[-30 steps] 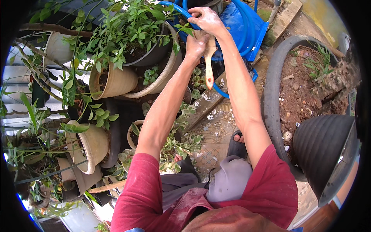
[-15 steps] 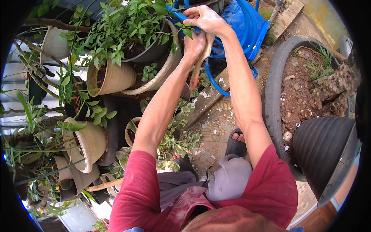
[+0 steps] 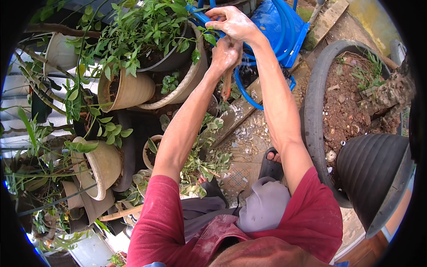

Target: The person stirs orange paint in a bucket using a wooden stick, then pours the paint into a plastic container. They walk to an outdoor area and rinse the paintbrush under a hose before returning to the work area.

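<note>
At the top centre, my right hand (image 3: 236, 24) is closed around the end section of a blue hose (image 3: 202, 18), its thumb and fingers pinching it. Just below, my left hand (image 3: 227, 53) is a wet fist with whitish smears. Out of it, downward, sticks a slim tool with a worn orange-brown handle (image 3: 227, 84); its other end is hidden by my hands, so its kind is unclear. The hands are close together, almost touching. Under them the hose loops (image 3: 242, 91) past a blue plastic container (image 3: 271, 22), and water droplets show beside it.
A leafy plant (image 3: 147, 35) in stacked pots stands left of my hands, with a tilted beige pot (image 3: 129, 91) beside it. A large black planter (image 3: 312, 111) of soil is on the right, a ribbed black pot (image 3: 373, 173) leaning on it. A wooden plank (image 3: 235, 118) lies on the wet, littered ground.
My left hand has turned and closed further, covering the pale part of the tool. Water now splashes below the hands and the ground looks wetter. My right hand has barely moved.
</note>
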{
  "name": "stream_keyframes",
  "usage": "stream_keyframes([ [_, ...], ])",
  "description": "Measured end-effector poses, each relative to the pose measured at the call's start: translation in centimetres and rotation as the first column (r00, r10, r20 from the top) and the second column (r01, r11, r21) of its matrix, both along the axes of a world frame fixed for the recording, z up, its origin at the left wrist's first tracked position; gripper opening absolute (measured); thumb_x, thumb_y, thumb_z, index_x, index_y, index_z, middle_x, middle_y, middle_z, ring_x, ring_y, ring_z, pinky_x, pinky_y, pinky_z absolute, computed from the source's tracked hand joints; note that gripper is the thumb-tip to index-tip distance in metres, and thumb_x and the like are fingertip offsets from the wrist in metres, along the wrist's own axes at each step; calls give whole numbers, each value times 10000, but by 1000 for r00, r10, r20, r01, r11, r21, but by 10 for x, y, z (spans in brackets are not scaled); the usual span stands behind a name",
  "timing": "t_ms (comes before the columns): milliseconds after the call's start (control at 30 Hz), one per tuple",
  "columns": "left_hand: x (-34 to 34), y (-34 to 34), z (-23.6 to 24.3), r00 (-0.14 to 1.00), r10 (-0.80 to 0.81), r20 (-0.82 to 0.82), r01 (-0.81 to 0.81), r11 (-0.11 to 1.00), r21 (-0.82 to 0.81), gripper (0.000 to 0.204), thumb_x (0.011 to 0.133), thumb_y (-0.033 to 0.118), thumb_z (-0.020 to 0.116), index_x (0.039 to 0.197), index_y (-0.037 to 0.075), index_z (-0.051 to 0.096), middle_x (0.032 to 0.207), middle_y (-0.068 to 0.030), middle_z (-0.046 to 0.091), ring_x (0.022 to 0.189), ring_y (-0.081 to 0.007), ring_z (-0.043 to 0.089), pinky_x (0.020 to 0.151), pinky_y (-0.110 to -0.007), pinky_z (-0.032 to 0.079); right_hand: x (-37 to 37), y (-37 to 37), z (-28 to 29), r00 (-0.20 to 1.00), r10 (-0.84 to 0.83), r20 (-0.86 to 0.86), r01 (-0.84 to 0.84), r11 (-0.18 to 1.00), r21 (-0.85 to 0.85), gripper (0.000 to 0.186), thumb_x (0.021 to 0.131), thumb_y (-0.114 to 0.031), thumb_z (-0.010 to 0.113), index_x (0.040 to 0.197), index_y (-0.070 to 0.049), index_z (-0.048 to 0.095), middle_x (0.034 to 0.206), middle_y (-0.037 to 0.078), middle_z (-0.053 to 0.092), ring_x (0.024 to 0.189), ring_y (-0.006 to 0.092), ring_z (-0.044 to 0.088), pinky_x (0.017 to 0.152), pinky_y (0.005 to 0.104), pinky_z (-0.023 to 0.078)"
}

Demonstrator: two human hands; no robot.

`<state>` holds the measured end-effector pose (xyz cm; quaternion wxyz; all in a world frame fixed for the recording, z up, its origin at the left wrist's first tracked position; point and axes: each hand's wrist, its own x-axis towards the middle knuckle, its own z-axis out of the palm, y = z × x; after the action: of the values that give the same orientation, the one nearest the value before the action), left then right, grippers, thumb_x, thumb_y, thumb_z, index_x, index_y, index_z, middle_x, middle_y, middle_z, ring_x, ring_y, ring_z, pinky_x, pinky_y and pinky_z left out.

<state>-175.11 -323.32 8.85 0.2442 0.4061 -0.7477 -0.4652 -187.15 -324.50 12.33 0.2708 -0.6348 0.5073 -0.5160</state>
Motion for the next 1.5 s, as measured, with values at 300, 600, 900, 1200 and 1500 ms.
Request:
stream_keyframes([
  [300, 3, -17, -13, 992, 119, 30, -111, 977, -183, 354, 902, 242, 598, 1026, -86, 647, 861, -234, 702, 854, -360, 702, 763, -442, 515, 2, -5, -6, 1000, -13, 9, 13, 999, -51, 403, 862, -240, 739, 1175, 4, 671, 969, 115, 713, 863, 180, 671, 775, 332, 538],
  [600, 1, -15, -14, 985, 171, 14, -163, 958, -235, 283, 930, 122, 490, 1070, -86, 623, 1008, -242, 684, 983, -340, 677, 833, -424, 512, 2, 5, -1, 1000, 14, 7, -14, 1000, 9, 399, 883, -208, 725, 1204, 18, 653, 939, 84, 701, 823, 129, 652, 711, 299, 542],
  [900, -15, -21, -13, 805, 156, -572, -191, 982, -2, 325, 1013, 240, 491, 1258, 28, 513, 1156, -87, 613, 1051, -176, 603, 883, -316, 498, 9, 4, -17, 979, 87, 183, -86, 996, -12, 341, 896, -176, 685, 1193, -8, 672, 1010, 96, 720, 914, 157, 661, 856, 310, 515],
  [1200, 5, -7, -3, 771, 69, -633, 93, 971, 219, 427, 886, 200, 659, 1249, 27, 514, 1075, -58, 593, 969, -165, 604, 824, -293, 505, 1, 7, -19, 938, 156, 311, -165, 986, 1, 359, 885, -139, 677, 1216, -2, 659, 1012, 105, 703, 903, 178, 663, 823, 314, 524],
  [1500, 16, -17, -13, 932, 172, -318, -137, 982, 130, 337, 897, 53, 628, 1221, -24, 572, 1097, -110, 639, 978, -211, 631, 831, -365, 516, 7, 5, -21, 970, 106, 219, -116, 993, 33, 361, 912, -102, 649, 1263, -13, 641, 986, 29, 683, 873, 93, 600, 784, 261, 501],
])
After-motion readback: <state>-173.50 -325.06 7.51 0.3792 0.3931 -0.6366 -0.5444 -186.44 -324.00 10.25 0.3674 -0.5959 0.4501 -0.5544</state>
